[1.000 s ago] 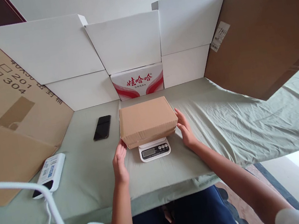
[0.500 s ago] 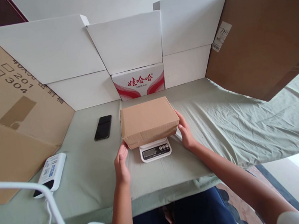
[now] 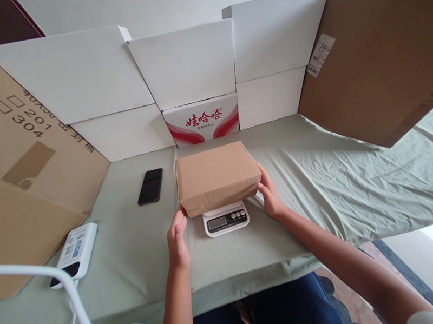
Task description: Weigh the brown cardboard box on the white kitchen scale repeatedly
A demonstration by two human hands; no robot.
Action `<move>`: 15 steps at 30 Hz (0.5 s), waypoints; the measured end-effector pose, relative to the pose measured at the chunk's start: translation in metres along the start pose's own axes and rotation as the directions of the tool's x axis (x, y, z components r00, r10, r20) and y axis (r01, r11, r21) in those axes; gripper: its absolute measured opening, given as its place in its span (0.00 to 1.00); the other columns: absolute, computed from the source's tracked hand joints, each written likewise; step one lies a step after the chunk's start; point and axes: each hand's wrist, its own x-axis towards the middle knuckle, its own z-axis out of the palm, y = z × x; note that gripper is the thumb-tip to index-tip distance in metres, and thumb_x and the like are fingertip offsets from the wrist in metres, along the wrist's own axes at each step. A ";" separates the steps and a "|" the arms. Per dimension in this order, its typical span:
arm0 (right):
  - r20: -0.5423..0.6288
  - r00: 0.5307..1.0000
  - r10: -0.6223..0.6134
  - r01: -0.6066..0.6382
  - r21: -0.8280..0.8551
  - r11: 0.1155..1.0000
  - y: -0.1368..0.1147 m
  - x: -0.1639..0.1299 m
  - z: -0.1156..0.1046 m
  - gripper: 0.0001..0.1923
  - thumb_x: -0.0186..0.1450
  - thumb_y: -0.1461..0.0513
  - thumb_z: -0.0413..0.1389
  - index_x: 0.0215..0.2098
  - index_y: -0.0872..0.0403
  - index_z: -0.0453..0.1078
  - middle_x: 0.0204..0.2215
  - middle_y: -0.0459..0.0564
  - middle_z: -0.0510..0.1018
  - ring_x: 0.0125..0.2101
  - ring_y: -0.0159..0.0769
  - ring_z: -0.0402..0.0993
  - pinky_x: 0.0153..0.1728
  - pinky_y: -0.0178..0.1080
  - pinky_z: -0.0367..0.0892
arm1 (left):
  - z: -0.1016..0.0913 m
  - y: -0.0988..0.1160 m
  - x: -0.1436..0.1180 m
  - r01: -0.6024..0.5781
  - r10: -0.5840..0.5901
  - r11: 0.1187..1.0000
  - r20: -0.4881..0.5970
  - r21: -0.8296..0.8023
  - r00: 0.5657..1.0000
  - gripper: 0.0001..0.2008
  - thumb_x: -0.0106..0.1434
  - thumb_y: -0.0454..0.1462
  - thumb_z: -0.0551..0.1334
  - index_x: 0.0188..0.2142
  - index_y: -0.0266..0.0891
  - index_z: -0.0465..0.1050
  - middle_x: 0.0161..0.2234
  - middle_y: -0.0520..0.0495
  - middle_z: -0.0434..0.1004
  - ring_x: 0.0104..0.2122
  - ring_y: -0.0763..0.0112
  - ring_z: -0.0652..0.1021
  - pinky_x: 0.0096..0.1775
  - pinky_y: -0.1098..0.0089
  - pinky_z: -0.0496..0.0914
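Observation:
A closed brown cardboard box (image 3: 217, 175) sits over a small white digital kitchen scale (image 3: 228, 229), covering its weighing platform. The scale's display and buttons show in front of the box; no reading can be made out. My left hand (image 3: 178, 239) is against the box's near left corner, with its fingertips under the lower edge. At the right side, my right hand (image 3: 269, 192) grips the box, thumb in front and fingers along the side. Between them, both hands hold the box. Whether its weight rests fully on the scale I cannot tell.
A black smartphone (image 3: 150, 186) lies left of the box. Further left are a white power-bank-like device (image 3: 77, 251) and a white cable (image 3: 69, 286). White boxes (image 3: 189, 68) stand along the back, large cardboard panels (image 3: 379, 59) at both sides. Green cloth (image 3: 134, 268) covers the table.
Almost nothing differs. The whole view has shifted slightly downward, while both hands stay on the box over the scale.

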 end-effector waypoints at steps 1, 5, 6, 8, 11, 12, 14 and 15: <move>0.000 1.000 -0.008 0.008 0.010 1.000 0.000 0.000 0.000 0.33 0.72 0.43 0.47 0.71 0.42 0.53 0.71 0.48 0.59 0.72 0.49 0.51 0.68 0.53 0.58 | 0.000 0.000 0.000 -0.002 0.002 1.000 0.002 -0.005 1.000 0.39 0.62 0.62 0.57 0.60 0.37 0.73 0.62 0.32 0.71 0.64 0.46 0.70 0.65 0.47 0.60; -0.005 0.998 -0.058 0.058 0.057 0.997 0.000 0.003 0.001 0.32 0.72 0.45 0.48 0.71 0.41 0.52 0.72 0.46 0.56 0.72 0.49 0.50 0.70 0.54 0.53 | 0.004 0.004 0.004 -0.019 0.019 1.000 0.002 -0.021 1.000 0.38 0.63 0.61 0.57 0.60 0.36 0.73 0.61 0.31 0.72 0.62 0.46 0.71 0.64 0.47 0.62; -0.010 0.997 -0.072 0.072 0.063 0.995 -0.001 0.005 0.001 0.32 0.71 0.45 0.48 0.71 0.41 0.52 0.72 0.46 0.56 0.72 0.49 0.50 0.71 0.54 0.51 | 0.005 0.006 0.005 -0.026 0.026 0.999 0.006 -0.023 1.000 0.38 0.63 0.61 0.57 0.60 0.35 0.73 0.61 0.31 0.73 0.62 0.46 0.71 0.64 0.48 0.62; -0.020 0.995 -0.094 0.095 0.066 0.993 -0.005 0.012 0.000 0.33 0.71 0.44 0.49 0.71 0.42 0.51 0.72 0.47 0.56 0.72 0.49 0.50 0.72 0.55 0.50 | 0.009 0.015 0.012 -0.039 0.039 0.999 0.017 -0.024 0.999 0.38 0.62 0.61 0.58 0.59 0.35 0.73 0.60 0.31 0.73 0.62 0.46 0.71 0.64 0.48 0.62; -0.035 0.993 -0.116 0.117 0.045 0.992 -0.014 0.029 -0.001 0.34 0.70 0.43 0.48 0.71 0.43 0.51 0.71 0.48 0.57 0.71 0.51 0.51 0.71 0.56 0.51 | 0.016 0.029 0.034 -0.050 0.051 0.999 0.021 -0.018 0.998 0.38 0.62 0.62 0.58 0.58 0.36 0.74 0.59 0.32 0.75 0.62 0.47 0.72 0.64 0.49 0.63; -0.037 0.992 -0.123 0.124 0.034 0.992 -0.016 0.036 0.000 0.34 0.70 0.43 0.48 0.71 0.42 0.51 0.71 0.48 0.57 0.71 0.51 0.51 0.70 0.57 0.52 | 0.019 0.032 0.045 -0.053 0.054 0.998 0.023 -0.014 0.998 0.37 0.62 0.62 0.58 0.58 0.37 0.73 0.59 0.32 0.75 0.62 0.48 0.72 0.63 0.49 0.63; -0.045 0.989 -0.141 0.142 0.023 0.990 -0.016 0.053 0.004 0.34 0.70 0.44 0.49 0.70 0.42 0.51 0.71 0.49 0.57 0.71 0.51 0.51 0.70 0.56 0.53 | 0.027 0.034 0.070 -0.059 0.059 0.998 0.026 -0.011 0.998 0.35 0.62 0.61 0.58 0.56 0.38 0.74 0.57 0.34 0.77 0.62 0.49 0.73 0.63 0.50 0.63; -0.050 0.987 -0.150 0.151 0.024 0.988 -0.012 0.062 0.007 0.33 0.70 0.44 0.49 0.70 0.42 0.51 0.71 0.49 0.56 0.71 0.51 0.51 0.70 0.56 0.53 | 0.031 0.032 0.083 -0.059 0.059 0.998 0.020 -0.016 0.998 0.34 0.63 0.61 0.57 0.55 0.39 0.74 0.57 0.34 0.77 0.61 0.50 0.73 0.63 0.51 0.63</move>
